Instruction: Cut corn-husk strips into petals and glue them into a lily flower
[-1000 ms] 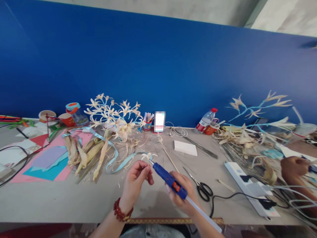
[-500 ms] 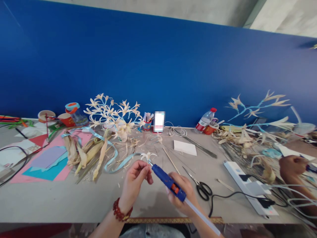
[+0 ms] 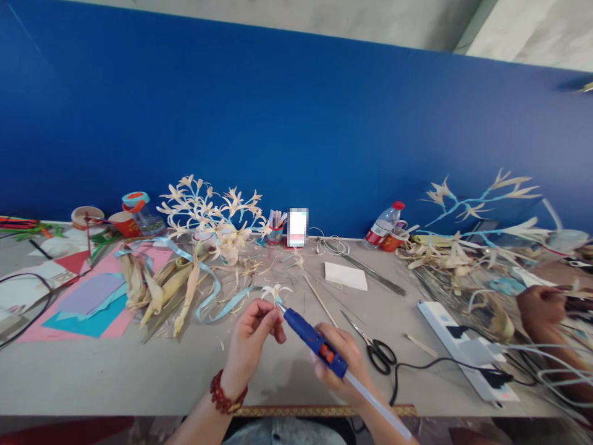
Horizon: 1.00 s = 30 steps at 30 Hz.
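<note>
Between the thumb and fingers of my left hand (image 3: 257, 330) is the base of a small cream husk flower (image 3: 277, 292), its thin petals spread upward. My right hand (image 3: 340, 355) is wrapped round a blue hot glue gun (image 3: 308, 334), with a translucent glue stick (image 3: 377, 405) sticking out of its back end. The gun's metal nozzle meets the flower's base right by my left fingertips; whether glue is coming out is too small to see. A light blue ribbon (image 3: 236, 301) lies behind my left hand. Black-handled scissors (image 3: 377, 352) rest right of my right hand.
Corn husks (image 3: 162, 287) and coloured paper (image 3: 88, 309) lie to the left. Husk flower branches (image 3: 208, 213) stand at the back. A power strip (image 3: 456, 346) with cables, a bottle (image 3: 384, 225) and another person's hand (image 3: 542, 312) are on the right.
My hands, the flower and the glue gun have stayed almost still. At the right, the other person's hand has shifted slightly and the dark blue thing near it is out of sight.
</note>
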Each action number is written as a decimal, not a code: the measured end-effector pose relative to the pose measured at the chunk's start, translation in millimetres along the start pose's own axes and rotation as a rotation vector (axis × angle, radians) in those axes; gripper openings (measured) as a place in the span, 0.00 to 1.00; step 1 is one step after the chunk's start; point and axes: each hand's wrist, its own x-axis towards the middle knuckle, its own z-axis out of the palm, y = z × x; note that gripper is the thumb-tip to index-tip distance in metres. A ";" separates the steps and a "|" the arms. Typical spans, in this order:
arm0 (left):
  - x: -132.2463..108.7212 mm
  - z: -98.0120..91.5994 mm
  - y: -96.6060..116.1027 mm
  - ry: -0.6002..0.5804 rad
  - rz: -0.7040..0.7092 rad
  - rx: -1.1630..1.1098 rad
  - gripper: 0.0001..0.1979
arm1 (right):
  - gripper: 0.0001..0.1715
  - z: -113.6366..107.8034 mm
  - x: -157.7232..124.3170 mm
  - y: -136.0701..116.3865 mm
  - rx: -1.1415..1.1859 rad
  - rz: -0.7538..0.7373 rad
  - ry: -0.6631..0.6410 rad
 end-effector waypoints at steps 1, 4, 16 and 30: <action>0.0 0.1 0.4 -0.001 0.000 0.001 0.08 | 0.08 -0.2 -0.4 0.0 -0.004 -0.004 0.011; -0.1 0.2 0.8 -0.007 0.001 0.005 0.08 | 0.08 -0.6 -1.1 0.1 0.001 -0.010 0.018; -3.7 3.3 3.7 -0.004 -0.019 -0.008 0.09 | 0.07 -2.2 3.7 -1.1 -0.015 -0.008 0.041; -3.6 2.5 2.5 -0.015 -0.020 -0.004 0.09 | 0.06 1.5 2.6 0.2 -0.097 -0.047 0.077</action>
